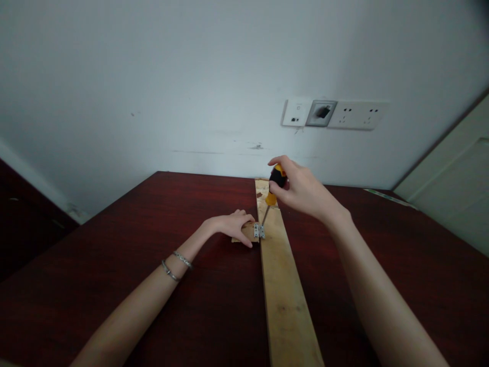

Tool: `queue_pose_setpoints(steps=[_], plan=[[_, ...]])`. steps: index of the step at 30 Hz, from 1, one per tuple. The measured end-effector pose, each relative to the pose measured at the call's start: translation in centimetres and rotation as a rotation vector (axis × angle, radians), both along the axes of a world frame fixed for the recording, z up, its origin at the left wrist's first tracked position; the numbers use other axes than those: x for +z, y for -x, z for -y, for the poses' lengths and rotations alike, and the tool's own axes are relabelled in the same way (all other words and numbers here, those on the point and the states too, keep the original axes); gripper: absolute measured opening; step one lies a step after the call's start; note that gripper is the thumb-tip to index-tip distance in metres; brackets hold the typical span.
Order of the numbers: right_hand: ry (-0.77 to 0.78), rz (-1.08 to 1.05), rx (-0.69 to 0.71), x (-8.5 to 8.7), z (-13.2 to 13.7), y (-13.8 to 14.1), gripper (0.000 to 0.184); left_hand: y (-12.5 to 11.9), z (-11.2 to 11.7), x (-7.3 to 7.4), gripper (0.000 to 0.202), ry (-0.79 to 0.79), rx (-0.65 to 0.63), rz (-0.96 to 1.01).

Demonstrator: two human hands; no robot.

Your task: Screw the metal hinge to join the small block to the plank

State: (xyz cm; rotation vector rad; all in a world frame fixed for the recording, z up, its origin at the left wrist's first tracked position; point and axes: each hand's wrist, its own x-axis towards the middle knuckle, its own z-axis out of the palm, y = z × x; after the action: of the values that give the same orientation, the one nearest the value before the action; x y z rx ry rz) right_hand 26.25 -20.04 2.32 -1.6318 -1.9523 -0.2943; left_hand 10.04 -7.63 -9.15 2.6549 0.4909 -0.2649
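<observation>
My right hand [301, 186] is closed around the yellow and black handle of a screwdriver [271, 198]. Its shaft slants down to a small metal hinge [259, 231], with the tip at the hinge's right leaf. That leaf lies on a long wooden board [282, 285]; the left leaf rests on a short wood block [248, 233] butted against the board's left edge. My left hand [235, 227] grips the block from the left, thumb on the near side and fingers on the far side. Any screw under the tip is too small to make out.
The dark red table [183, 214] meets a white wall [171, 76] at its back edge. Sockets [359, 115] and a black plug [324, 112] sit on the wall. A green-and-white strip [389, 198] lies at the back right, near a pale door [454, 168].
</observation>
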Motion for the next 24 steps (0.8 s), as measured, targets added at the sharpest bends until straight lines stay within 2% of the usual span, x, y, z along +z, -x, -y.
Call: queue_pose_setpoints(steps=[6, 11, 17, 24], plan=[[0.021, 0.051, -0.101, 0.02, 0.06, -0.01, 0.042, 0.01, 0.05, 0.0, 0.083, -0.003, 0.008, -0.006], [-0.029, -0.037, -0.028, -0.02, -0.17, -0.21, 0.035, 0.01, 0.06, 0.0, 0.082, 0.004, 0.014, 0.0], [0.002, -0.065, 0.046, 0.08, -0.07, 0.02, 0.042, -0.02, 0.11, 0.16, 0.083, 0.004, 0.006, -0.002], [-0.045, -0.024, -0.004, -0.13, -0.39, -0.22, 0.037, 0.03, 0.04, 0.12, 0.082, 0.0, 0.006, -0.009]])
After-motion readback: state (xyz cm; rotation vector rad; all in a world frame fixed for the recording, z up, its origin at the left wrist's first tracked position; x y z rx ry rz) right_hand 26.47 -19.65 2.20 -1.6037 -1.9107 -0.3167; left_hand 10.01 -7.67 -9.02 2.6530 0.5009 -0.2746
